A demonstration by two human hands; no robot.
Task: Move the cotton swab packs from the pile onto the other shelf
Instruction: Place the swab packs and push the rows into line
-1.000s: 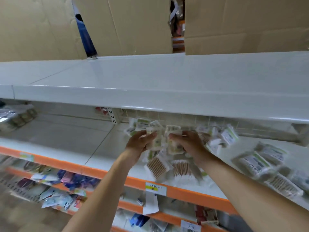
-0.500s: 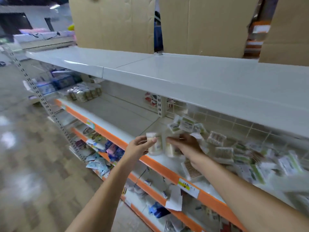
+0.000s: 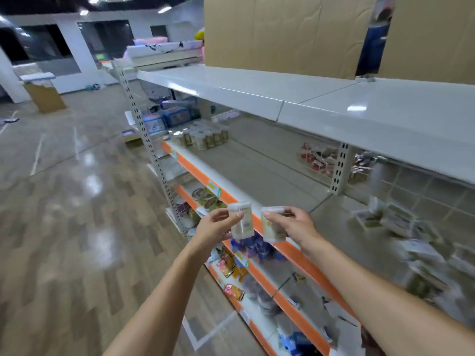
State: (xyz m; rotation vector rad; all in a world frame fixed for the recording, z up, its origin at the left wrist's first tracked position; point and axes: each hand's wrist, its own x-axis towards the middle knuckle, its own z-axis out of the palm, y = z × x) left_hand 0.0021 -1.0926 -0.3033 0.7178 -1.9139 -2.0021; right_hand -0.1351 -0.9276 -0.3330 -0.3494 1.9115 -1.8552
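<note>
My left hand (image 3: 215, 227) grips a clear cotton swab pack (image 3: 241, 222) upright by its top edge. Just to its right, my right hand (image 3: 293, 223) holds a second cotton swab pack (image 3: 273, 227) the same way. Both packs hang in the air in front of the orange shelf edge (image 3: 288, 249). The blurred pile of swab packs (image 3: 401, 227) lies on the shelf at the right. Farther along the same shelf level, at the left end, stands a group of stacked packs (image 3: 203, 136), with bare shelf (image 3: 257, 170) between.
A white top shelf (image 3: 257, 91) overhangs, with cardboard boxes (image 3: 282, 32) on it. A perforated upright post (image 3: 151, 152) marks the shelving's end. Lower shelves (image 3: 244, 273) hold mixed goods. Wooden floor (image 3: 64, 214) spreads out on the left.
Both hands lifted packs off the pile and carried them leftward, out in front of the shelf edge. The view swung left, so the pile now sits at the right.
</note>
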